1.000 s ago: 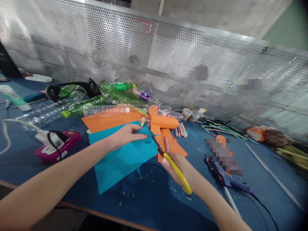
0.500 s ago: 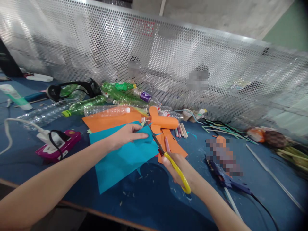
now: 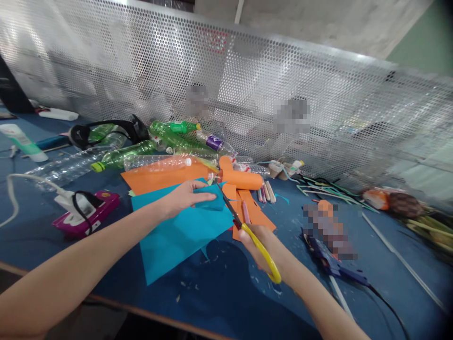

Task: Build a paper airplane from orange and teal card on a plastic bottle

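My left hand (image 3: 184,198) pinches a small folded piece of blue paper (image 3: 211,200) between thumb and fingers. Below it lies a large blue sheet (image 3: 177,245). My right hand (image 3: 264,243) is closed around the yellow handles of a pair of scissors (image 3: 260,245). Their dark blades point up and left, at the right edge of the small blue piece. Just beyond the blades rests an orange paper-wrapped bottle (image 3: 242,179) with orange flaps. Orange paper (image 3: 260,215) lies under and right of the scissors, with a pink marker (image 3: 246,212) on it.
Several plastic bottles (image 3: 130,153) and a black headset-like strap (image 3: 106,123) lie behind the paper. A pink power strip (image 3: 87,215) with a white plug sits left. On the right is a blue glue gun (image 3: 334,269) with a cord. A perforated metal screen (image 3: 159,61) stands behind.
The small blue piece has turned slightly in my left hand, showing a flatter face, and the left fingers have shifted a little. The scissors have barely moved.
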Motion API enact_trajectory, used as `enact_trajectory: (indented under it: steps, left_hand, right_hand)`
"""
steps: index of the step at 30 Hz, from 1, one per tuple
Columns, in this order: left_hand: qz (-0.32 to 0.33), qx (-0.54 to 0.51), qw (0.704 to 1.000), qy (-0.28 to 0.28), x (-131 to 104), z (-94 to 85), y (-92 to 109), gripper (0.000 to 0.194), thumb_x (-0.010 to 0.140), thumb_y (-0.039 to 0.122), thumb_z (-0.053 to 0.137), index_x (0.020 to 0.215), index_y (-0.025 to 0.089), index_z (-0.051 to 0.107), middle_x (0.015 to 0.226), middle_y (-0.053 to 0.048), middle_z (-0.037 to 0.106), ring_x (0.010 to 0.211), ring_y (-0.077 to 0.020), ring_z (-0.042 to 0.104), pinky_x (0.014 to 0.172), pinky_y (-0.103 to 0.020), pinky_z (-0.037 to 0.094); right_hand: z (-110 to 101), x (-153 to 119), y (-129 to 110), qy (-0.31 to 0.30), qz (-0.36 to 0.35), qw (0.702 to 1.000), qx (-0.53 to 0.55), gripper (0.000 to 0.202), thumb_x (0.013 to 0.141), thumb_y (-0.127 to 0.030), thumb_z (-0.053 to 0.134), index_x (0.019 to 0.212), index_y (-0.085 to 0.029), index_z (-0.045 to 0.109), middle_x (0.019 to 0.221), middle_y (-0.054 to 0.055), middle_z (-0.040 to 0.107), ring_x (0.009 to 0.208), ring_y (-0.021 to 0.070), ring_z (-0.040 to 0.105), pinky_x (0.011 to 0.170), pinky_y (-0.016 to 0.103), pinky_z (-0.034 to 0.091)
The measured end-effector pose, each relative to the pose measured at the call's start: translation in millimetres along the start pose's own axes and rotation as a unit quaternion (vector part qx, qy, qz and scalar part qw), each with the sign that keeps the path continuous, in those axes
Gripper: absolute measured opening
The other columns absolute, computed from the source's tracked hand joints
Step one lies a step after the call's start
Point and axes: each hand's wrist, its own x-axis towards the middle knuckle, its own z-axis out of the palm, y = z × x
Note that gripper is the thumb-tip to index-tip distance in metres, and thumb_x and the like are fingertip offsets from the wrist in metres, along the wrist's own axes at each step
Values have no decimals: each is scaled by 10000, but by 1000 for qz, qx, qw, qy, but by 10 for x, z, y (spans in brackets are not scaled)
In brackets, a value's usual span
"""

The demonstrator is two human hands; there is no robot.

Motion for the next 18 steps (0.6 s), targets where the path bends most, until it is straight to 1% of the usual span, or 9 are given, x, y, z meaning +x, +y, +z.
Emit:
enact_trajectory:
  steps: [5, 8, 11, 14, 18]
  left_hand:
    - [-13, 1, 1000, 11, -1, 4, 4, 282, 686, 454, 665, 725, 176, 640, 595, 31, 487, 523, -90, 397, 460, -216, 251]
    - [-18, -24, 999, 11, 4, 8, -9, 266, 684, 435, 673, 725, 177, 624, 591, 33, 483, 520, -90, 399, 466, -215, 263]
    - [-9, -66, 998, -3, 16, 6, -33, 251, 689, 404, 679, 676, 172, 584, 553, 48, 439, 492, -81, 371, 466, -215, 264]
    - [4, -80, 997, -12, 29, -1, -50, 256, 696, 392, 677, 642, 172, 557, 521, 63, 374, 468, -75, 327, 457, -219, 238]
    - [1, -79, 997, -4, 33, -6, -54, 265, 682, 403, 684, 654, 180, 544, 554, 61, 375, 491, -80, 336, 472, -223, 249]
  right_hand:
    - [25, 7, 24, 8, -6, 1000, 4, 468, 854, -591, 294, 583, -209, 307, 458, -50, 342, 369, 71, 367, 366, 195, 215]
    - [42, 10, 49, 8, -5, 1000, 8, 470, 854, -598, 287, 588, -211, 313, 459, -46, 354, 365, 72, 369, 364, 199, 218]
    - [51, 16, 69, 9, -7, 1000, 12, 473, 853, -602, 282, 586, -213, 310, 449, -45, 345, 367, 75, 371, 357, 199, 219]
    - [51, 21, 70, 10, -5, 1000, 14, 474, 850, -604, 286, 581, -215, 309, 451, -45, 337, 368, 79, 374, 353, 199, 223]
    - [52, 15, 46, 14, 1, 1000, 17, 455, 856, -577, 300, 576, -218, 303, 456, -46, 331, 361, 86, 378, 359, 212, 233]
